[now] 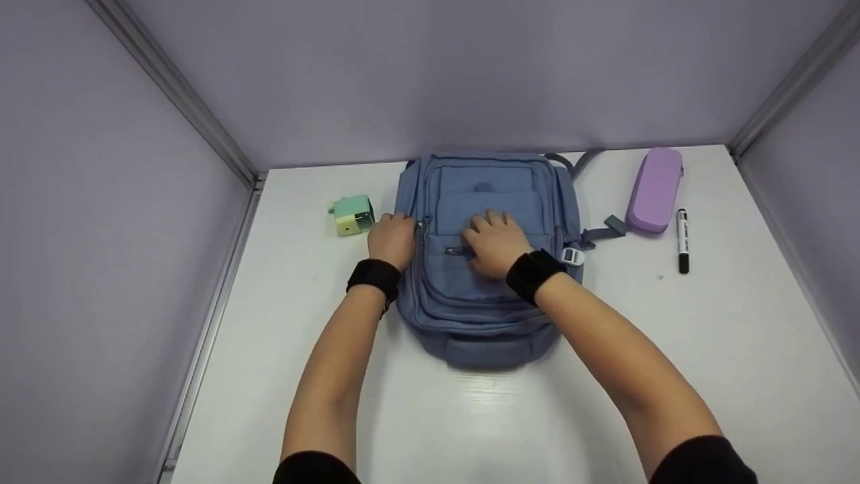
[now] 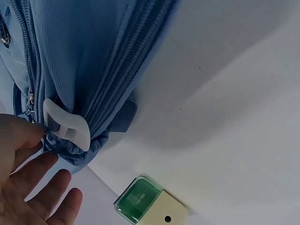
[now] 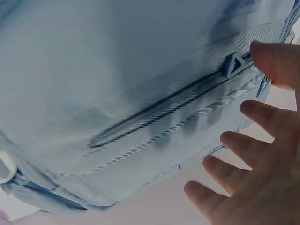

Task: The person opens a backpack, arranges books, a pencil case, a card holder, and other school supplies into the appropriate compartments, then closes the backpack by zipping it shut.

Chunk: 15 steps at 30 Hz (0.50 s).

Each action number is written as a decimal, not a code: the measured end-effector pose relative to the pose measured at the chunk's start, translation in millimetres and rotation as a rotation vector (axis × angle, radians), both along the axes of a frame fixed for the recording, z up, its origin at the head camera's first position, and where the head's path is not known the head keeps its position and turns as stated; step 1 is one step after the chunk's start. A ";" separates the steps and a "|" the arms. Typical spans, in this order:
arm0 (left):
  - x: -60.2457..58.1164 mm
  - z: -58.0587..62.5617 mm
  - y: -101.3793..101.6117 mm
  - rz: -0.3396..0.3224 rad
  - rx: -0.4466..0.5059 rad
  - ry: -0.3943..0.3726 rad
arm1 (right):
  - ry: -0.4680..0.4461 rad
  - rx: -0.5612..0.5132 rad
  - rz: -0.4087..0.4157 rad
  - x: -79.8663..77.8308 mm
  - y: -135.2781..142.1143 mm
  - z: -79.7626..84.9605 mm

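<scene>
1. While the blue backpack [image 1: 457, 279] lies on the white table [image 1: 484, 423], its far end near the back panel [image 1: 416, 74], other things stand at both sides of it.
2. On the left, a green-and-cream sharpener [image 1: 349, 216] sits just beside the left hand [image 1: 392, 242].
3. On the right, a loose strap [image 1: 603, 233] runs from the backpack to just beside a purple case [image 1: 656, 191]; a black-capped marker [image 1: 683, 242] lies near that case.
4. The right hand [image 1: 496, 245] covers part of the front pocket [image 1: 463, 269], with its fingers spread and grasping nothing; whether the fingertips press the cloth, one cannot tell.
5. The left hand is at the backpack's left edge, thumb and forefinger pinching a zip pull [image 2: 33, 123] near a white buckle [image 2: 70, 129], the other fingers loose.
6. As for containers, the front pocket's zip slants across the cloth, its pull near the right thumb; the backpack's contents are hidden.
7. The purple case is shut, and the sharpener has a translucent green compartment [image 2: 139, 199] whose contents cannot be made out.
</scene>
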State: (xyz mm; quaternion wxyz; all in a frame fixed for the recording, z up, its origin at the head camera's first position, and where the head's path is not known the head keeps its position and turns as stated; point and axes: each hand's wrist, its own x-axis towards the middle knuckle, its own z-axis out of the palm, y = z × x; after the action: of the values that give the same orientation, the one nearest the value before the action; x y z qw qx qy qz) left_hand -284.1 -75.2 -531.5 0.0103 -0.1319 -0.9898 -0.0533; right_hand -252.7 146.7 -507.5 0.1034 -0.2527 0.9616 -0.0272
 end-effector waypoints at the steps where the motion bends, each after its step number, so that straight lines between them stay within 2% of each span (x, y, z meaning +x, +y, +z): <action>1: -0.9 -0.7 1.0 0.009 0.003 0.001 | -0.010 0.015 0.007 -1.5 -4.2 1.3; 9: -8.8 -5.9 6.0 0.082 -0.010 0.034 | -0.060 0.107 0.057 -7.9 -38.3 10.9; 15: -6.8 -5.2 4.4 0.076 0.013 0.018 | -0.080 0.180 0.082 -8.2 -52.9 14.8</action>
State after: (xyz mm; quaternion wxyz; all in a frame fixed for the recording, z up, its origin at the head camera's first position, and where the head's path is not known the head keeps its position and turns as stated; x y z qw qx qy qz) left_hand -290.9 -70.8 -536.7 0.0222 -0.0945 -0.9936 -0.0579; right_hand -260.9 93.8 -492.7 0.1649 -0.2804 0.9441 0.0537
